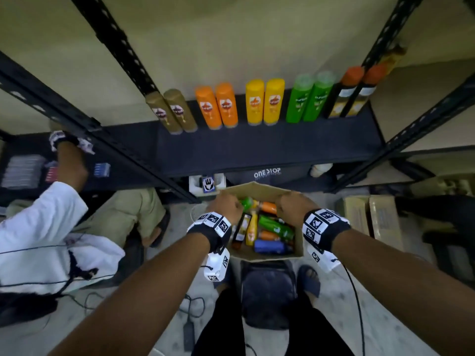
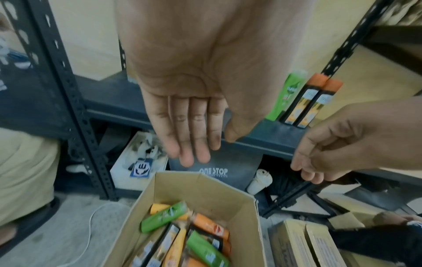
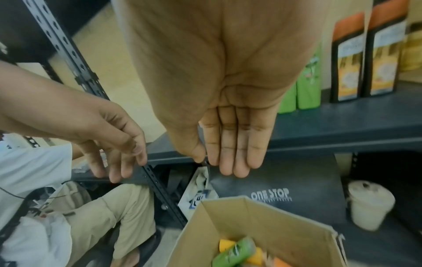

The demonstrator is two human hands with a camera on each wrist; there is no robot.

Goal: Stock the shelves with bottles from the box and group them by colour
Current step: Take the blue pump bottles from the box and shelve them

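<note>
Green bottle (image 2: 164,216) flat, cap toward shelf

You are in a shop stockroom: black slotted-steel shelving (image 1: 270,147) carries shampoo bottles (image 1: 254,102) lined up in colour pairs. A cardboard box (image 1: 298,246) of mixed bottles and sealed cartons (image 1: 370,217) sit on the floor.

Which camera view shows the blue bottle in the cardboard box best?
The head view: the blue bottle lies on its side at the near end of the brown cardboard box, unobstructed. The left wrist view shows only green, orange, yellow and black bottles there; the right wrist view shows just the box's far end.
</note>
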